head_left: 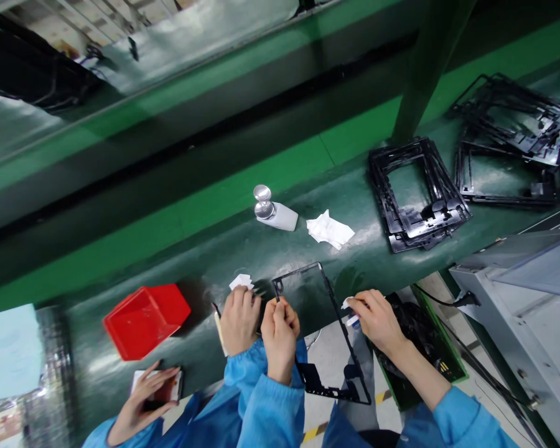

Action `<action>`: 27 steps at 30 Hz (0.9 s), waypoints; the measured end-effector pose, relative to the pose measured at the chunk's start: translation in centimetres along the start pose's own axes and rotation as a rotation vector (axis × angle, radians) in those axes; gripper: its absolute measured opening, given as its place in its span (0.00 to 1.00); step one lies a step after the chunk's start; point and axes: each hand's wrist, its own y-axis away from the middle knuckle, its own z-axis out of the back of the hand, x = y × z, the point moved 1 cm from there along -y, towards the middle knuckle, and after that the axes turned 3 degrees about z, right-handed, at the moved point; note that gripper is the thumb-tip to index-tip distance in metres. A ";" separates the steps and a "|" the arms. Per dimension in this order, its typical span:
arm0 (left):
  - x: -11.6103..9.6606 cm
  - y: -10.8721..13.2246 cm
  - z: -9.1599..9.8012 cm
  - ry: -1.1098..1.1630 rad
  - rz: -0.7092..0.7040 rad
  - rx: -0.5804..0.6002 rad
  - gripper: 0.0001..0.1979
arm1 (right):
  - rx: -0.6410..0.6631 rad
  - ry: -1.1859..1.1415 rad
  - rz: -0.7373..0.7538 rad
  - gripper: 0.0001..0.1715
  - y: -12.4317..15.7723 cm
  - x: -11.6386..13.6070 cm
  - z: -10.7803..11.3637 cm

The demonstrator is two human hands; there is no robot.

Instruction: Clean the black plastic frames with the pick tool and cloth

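Observation:
A thin black rectangular frame [329,323] lies half on the green bench, with its near end hanging over the edge. My left hand [280,330] is closed in a pinch on the frame's left corner. My right hand [378,317] is closed on a small white wipe [348,303] and presses it against the frame's right rail. Right beside my left hand, another person's hand [239,317] rests on the bench with a white scrap [241,281] at its fingertips.
A pump bottle [275,213] and a crumpled white tissue [330,229] lie behind the frame. A red bin [144,318] sits at the left. Stacks of black frames [417,196] [513,137] lie at the right. A grey machine [518,298] stands at the right. The other person's second hand holds a phone [161,392].

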 end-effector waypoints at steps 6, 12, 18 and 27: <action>0.8 3.2 -4.0 0.086 0.072 0.066 0.17 | -0.170 0.061 -0.220 0.18 -0.6 -1.2 -0.9; 0.0 4.4 -4.4 0.116 0.101 0.092 0.19 | -0.080 -0.042 -0.150 0.13 -0.7 1.1 -3.1; 0.1 6.6 -5.3 0.105 0.087 0.135 0.19 | -0.158 -0.174 -0.335 0.08 3.5 1.2 -2.5; 0.1 16.7 -4.4 0.043 -0.081 0.210 0.22 | -0.405 -0.720 -0.669 0.21 17.4 3.5 8.3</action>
